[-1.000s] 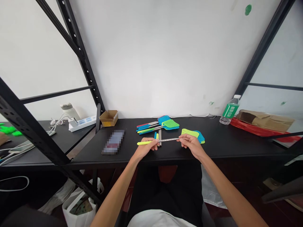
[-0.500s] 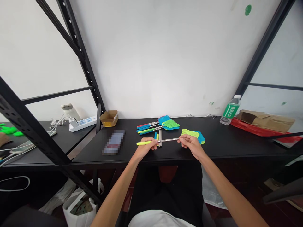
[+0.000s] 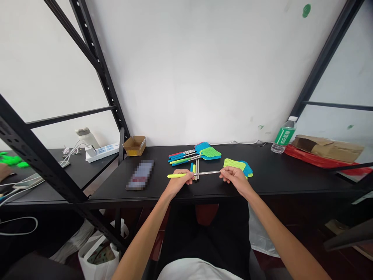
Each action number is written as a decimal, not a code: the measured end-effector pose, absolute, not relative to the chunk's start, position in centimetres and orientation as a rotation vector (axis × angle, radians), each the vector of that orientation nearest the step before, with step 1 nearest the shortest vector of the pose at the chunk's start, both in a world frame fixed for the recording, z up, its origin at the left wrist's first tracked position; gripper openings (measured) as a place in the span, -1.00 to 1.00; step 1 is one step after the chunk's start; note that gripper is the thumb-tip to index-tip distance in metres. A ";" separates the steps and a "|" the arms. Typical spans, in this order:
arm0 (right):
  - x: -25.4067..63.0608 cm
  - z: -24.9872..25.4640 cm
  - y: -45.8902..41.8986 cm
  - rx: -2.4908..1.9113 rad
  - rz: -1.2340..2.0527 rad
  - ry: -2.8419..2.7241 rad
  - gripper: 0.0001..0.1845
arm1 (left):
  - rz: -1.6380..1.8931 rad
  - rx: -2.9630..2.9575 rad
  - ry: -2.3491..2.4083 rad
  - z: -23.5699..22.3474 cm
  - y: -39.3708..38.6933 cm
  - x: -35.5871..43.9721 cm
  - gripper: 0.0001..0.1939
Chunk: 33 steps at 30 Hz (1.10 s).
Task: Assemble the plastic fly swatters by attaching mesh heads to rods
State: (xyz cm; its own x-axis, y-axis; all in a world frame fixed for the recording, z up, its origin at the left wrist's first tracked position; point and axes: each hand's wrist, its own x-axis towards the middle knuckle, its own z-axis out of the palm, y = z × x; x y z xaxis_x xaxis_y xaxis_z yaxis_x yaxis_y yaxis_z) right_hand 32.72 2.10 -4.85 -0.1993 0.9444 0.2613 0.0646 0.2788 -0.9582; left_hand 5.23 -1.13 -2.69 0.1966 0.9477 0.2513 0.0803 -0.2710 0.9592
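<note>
Above black tabletop (image 3: 274, 175), both hands palm-inward, fingertips pinching yellow-handled rod (image 3: 206, 173).

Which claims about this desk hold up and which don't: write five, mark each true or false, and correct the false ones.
1. The left hand holds a yellow handle. True.
2. The right hand holds the end of a metal rod. True.
3. The capped bottle stands to the left of both hands. False: it stands to their right.
4. The small cardboard box is closed. False: its top is open.
5. The fly swatters lying near the wall all have red handles. False: blue and yellow-green handles show there too.
</note>
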 end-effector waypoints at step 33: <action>32.6 -4.9 2.0 -0.908 1.134 -1.592 -0.66 | 1.264 1.450 0.993 -2.8 -1.0 5.1 -0.65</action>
State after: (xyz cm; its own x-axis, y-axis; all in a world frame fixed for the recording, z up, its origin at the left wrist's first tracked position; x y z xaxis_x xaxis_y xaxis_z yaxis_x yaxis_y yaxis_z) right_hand 32.56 2.03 -4.86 -0.2759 0.9218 0.2725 0.0438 0.2952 -0.9544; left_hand 5.11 -0.96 -2.81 0.1402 0.9631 0.2297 -0.0045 -0.2314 0.9729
